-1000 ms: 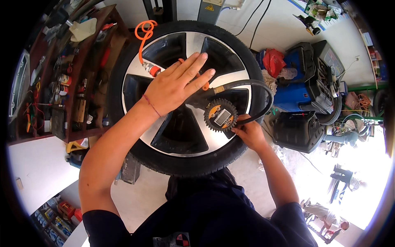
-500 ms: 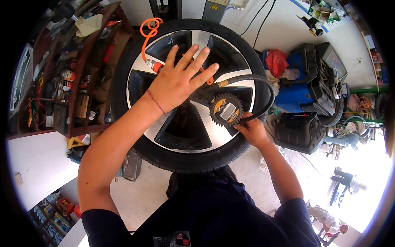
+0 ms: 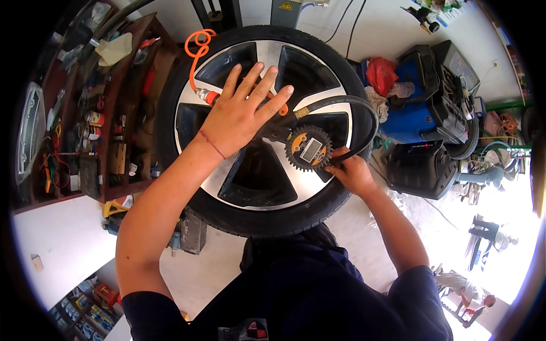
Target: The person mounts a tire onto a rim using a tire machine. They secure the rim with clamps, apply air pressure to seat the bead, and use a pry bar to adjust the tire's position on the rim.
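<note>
A tyre (image 3: 267,223) on a silver and black alloy wheel (image 3: 318,196) lies flat before me. My left hand (image 3: 242,116), fingers spread, is over the wheel's centre and hides part of what lies beneath. Below it and to its right is a tyre inflator (image 3: 310,149) with a round digital gauge. A black rubber hose (image 3: 372,122) loops from its brass fitting (image 3: 300,113) round to my right hand (image 3: 352,172). That hand pinches the hose end by the wheel's right rim; the tip is hidden. An orange coiled air hose (image 3: 196,54) joins a red coupling (image 3: 209,96) beside my left hand.
Dark red shelves (image 3: 122,108) crammed with tools and cans stand at left. On the right are a blue and black machine (image 3: 406,128) and a black case (image 3: 421,170). A grey post (image 3: 286,14) rises behind the tyre. Another person (image 3: 469,292) is far off at lower right.
The view has shifted slightly, so the surroundings sit a little differently. My left hand stays spread over the wheel, and my right still pinches the hose end.
</note>
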Motion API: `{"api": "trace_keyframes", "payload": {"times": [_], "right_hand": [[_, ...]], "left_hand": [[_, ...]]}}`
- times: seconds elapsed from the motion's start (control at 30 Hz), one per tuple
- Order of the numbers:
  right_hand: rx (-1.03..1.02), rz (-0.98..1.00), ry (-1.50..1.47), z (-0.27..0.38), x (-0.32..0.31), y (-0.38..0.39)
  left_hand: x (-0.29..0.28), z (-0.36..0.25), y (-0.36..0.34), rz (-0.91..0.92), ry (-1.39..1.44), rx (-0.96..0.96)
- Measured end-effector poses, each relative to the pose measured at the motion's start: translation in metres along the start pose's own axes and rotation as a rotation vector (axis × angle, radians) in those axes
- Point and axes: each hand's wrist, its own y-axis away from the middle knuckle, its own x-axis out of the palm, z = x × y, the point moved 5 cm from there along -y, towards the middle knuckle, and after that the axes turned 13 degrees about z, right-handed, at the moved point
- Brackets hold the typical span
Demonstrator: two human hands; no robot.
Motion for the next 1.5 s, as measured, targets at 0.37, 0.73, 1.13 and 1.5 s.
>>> {"api": "trace_keyframes", "payload": {"times": [0.37,0.73,1.13,1.5], "right_hand": [[-0.123,-0.055,0.094,-0.006,0.003,0.0],[-0.035,0.045,0.029,-0.014,0.006,-0.003],[-0.065,0.036,0.162,-0.004,0.012,0.002],[-0.008,-0.722,-0.375,-0.101,-0.015,0.107]], "left_hand": [[-0.01,-0.003,-0.004,0.104,0.116,0.057],[-0.004,-0.005,-0.014,0.042,0.087,0.087],[0.046,0.008,0.01,0.123,0.073,-0.105],[0.114,-0.008,0.01,0.094,0.075,-0.661]]}}
